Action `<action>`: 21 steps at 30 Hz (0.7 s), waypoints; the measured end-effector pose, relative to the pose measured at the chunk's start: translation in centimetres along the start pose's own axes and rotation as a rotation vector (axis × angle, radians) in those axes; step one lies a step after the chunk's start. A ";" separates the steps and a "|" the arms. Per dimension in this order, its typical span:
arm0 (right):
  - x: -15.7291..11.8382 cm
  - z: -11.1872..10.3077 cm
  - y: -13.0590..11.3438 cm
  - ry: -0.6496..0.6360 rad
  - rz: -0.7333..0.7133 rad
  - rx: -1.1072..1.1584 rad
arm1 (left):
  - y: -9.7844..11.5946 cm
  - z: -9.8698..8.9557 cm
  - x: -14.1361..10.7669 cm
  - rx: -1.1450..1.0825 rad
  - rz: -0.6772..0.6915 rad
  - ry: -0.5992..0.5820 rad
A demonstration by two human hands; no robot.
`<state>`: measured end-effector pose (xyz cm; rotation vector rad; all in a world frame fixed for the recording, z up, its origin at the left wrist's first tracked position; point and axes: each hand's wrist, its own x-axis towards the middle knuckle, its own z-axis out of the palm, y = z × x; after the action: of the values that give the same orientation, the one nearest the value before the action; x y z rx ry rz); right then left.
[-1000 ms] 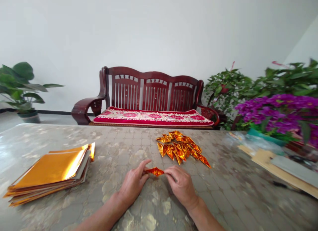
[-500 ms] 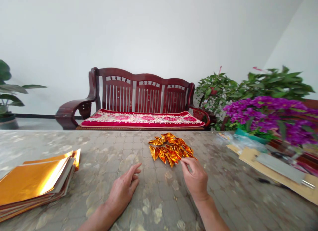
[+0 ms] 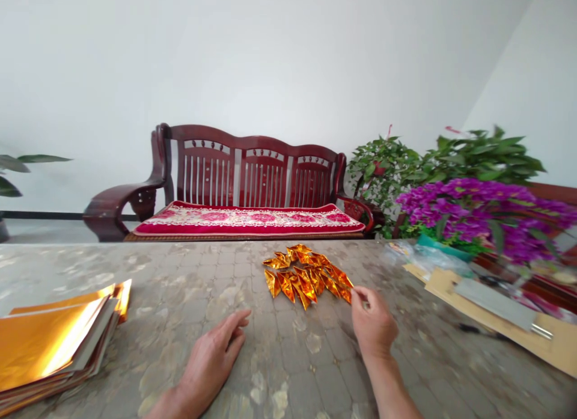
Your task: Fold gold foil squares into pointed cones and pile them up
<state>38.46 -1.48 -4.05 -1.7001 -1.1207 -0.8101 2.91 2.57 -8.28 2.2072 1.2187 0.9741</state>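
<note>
Your right hand (image 3: 373,320) pinches a folded piece (image 3: 345,293) at the right edge of the finished pile (image 3: 306,279) on the desk (image 3: 322,377), your empty left hand (image 3: 211,360) is loosely spread, and stacked sheets (image 3: 42,341) remain unfolded.

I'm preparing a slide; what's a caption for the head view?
Right hand at the edge of pointed orange-gold foil pieces, left hand empty.

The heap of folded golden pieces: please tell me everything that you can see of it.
The heap is shiny and orange-gold, looking like metallic foil paper, with creased faces and pointed ends. The pieces lie close together, some overlapping, on the patterned table. The right hand has fingertips at the heap's right edge; whether they grip a piece is unclear.
</note>
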 end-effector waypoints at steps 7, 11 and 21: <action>0.4 0.1 2.1 0.009 0.077 -0.037 | 0.2 -0.2 0.1 0.028 -0.024 -0.040; -0.3 0.5 1.4 -0.052 0.033 0.000 | 0.6 -0.4 0.1 0.036 -0.026 -0.049; -1.6 0.9 0.5 -0.138 -0.048 -0.025 | 1.0 -0.7 0.2 0.062 -0.006 -0.061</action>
<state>38.36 -1.24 -5.93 -1.7784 -1.2538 -0.7481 2.95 2.24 -7.09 2.2629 1.2431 0.8713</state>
